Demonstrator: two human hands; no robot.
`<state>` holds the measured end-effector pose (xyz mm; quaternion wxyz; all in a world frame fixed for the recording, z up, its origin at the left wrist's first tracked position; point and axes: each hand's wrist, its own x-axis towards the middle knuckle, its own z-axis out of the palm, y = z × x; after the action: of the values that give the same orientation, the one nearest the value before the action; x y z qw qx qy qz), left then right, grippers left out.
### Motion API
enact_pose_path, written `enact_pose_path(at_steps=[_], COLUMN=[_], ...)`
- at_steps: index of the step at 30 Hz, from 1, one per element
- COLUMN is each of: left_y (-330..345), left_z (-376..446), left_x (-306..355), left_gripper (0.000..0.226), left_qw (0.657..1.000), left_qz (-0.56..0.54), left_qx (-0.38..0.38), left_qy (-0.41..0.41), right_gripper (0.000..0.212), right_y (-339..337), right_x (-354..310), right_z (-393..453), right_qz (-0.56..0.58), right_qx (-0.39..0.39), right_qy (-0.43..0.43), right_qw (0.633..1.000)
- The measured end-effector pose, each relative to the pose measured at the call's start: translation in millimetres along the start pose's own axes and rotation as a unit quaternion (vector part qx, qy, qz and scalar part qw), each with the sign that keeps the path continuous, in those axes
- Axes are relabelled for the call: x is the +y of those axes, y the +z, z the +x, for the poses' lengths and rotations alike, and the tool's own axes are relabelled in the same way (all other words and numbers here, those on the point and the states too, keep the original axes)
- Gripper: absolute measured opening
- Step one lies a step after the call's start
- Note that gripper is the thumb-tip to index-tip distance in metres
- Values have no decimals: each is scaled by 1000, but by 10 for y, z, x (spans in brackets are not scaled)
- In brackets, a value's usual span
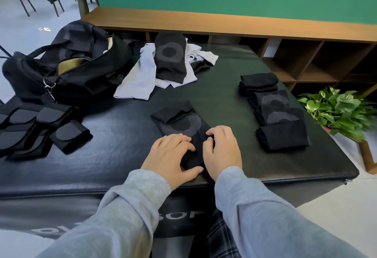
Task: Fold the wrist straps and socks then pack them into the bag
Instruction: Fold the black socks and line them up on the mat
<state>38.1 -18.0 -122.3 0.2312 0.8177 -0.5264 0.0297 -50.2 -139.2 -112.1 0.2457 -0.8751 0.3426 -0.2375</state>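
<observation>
Black padded worktop [114,135]: both hands, left [171,153] and right [222,151], pinch the near end of a limp, light black sock [183,124], best held by its edges.

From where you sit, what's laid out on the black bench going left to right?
Wrist straps → bag → pale socks → black sock under the left hand and right hand → folded socks → potted plant just off the bench.

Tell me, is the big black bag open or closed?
Open. The black bag gapes at the top, and its tan lining shows inside.
</observation>
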Motion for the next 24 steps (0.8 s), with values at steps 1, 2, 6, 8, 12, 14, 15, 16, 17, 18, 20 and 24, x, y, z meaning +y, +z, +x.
enact_pose_path(at_steps=[1,2,6,8,12,14,15,16,17,18,20,24], left_y=[10,20,39,12,-64,-102,-116,-123,-131,-137,-147,-137], left_z=[-4,-6,-5,4,36,41,41,37,31,24,3,-31], left_x=[-7,-12,-29,-38,-49,-33,-22,-13,-7,1,8,3], left_gripper=[53,47,35,28,16,17,16,15,14,12,7,37], left_qw=[1000,1000,997,990,965,951,945,941,938,935,929,951], left_qz=[-6,-12,-43,-89,-183,-226,-242,-255,-265,-275,-300,-264], left_qx=[9,18,51,82,108,105,99,92,83,77,74,52], left_qy=[-2,-4,-32,-72,-156,-186,-195,-202,-207,-208,-203,-150], right_gripper=[19,18,18,31,58,64,61,57,51,43,28,18], right_y=[-11,-20,-56,-67,-67,-44,-28,-10,1,7,10,-14], right_x=[3,6,22,45,58,41,34,39,48,54,66,41], right_z=[-6,-11,-30,-52,-99,-86,-77,-67,-53,-38,-25,-34], right_qz=[20,40,132,155,78,30,17,16,25,37,56,91], right_qx=[-4,-9,-11,-36,-118,-127,-131,-131,-122,-107,-85,-80], right_qy=[-1,-1,-13,-60,-177,-192,-185,-173,-165,-157,-144,-106], right_qw=[1000,999,991,986,974,973,974,976,978,981,984,987])
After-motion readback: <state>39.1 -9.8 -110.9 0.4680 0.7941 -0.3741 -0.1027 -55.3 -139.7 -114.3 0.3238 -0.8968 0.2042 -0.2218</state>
